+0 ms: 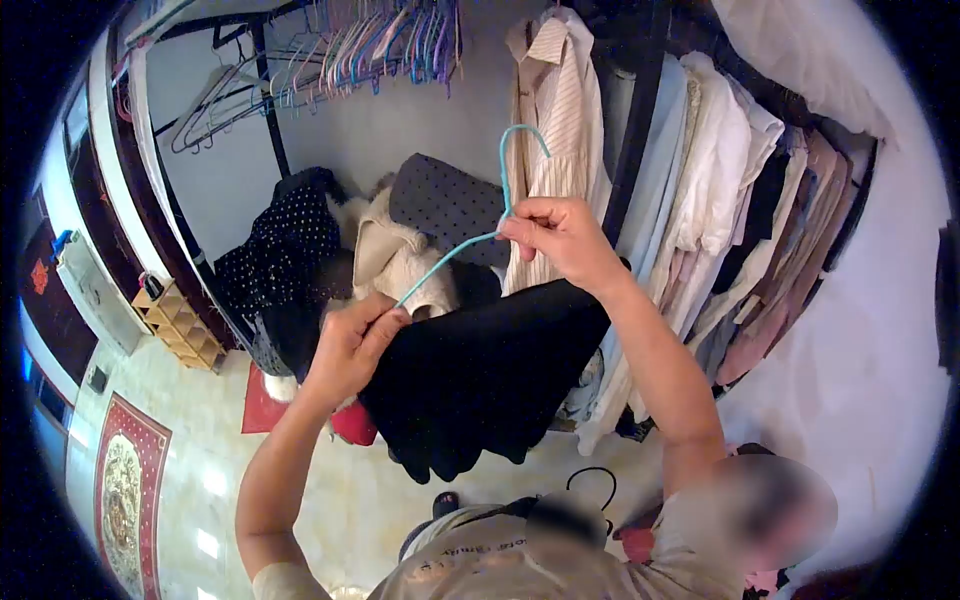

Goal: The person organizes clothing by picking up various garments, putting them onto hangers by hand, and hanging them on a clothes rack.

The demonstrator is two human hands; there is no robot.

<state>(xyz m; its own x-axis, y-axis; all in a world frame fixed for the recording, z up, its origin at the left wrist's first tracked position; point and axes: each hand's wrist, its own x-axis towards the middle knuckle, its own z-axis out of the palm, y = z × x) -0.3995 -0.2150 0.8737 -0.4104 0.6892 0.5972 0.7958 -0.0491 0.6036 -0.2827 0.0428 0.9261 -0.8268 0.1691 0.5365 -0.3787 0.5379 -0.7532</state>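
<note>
A black garment (480, 370) hangs in front of my body from a light blue hanger (445, 262). My right hand (560, 240) pinches the hanger at the base of its hook, which points up. My left hand (355, 345) is closed on the hanger's left arm, at the garment's upper left edge. The rest of the hanger is hidden by the cloth. Just behind the hook hangs a striped shirt (565, 130). Beyond the black garment lie a cream garment (390, 250) and a grey dotted cloth (445, 200).
Many hangers (380, 45) hang on the rack at the upper left. Shirts and other clothes (700, 180) hang on the right. A dark dotted garment (285, 230) lies at the left. A wooden shelf (180, 325) and a red rug (130, 490) are farther left.
</note>
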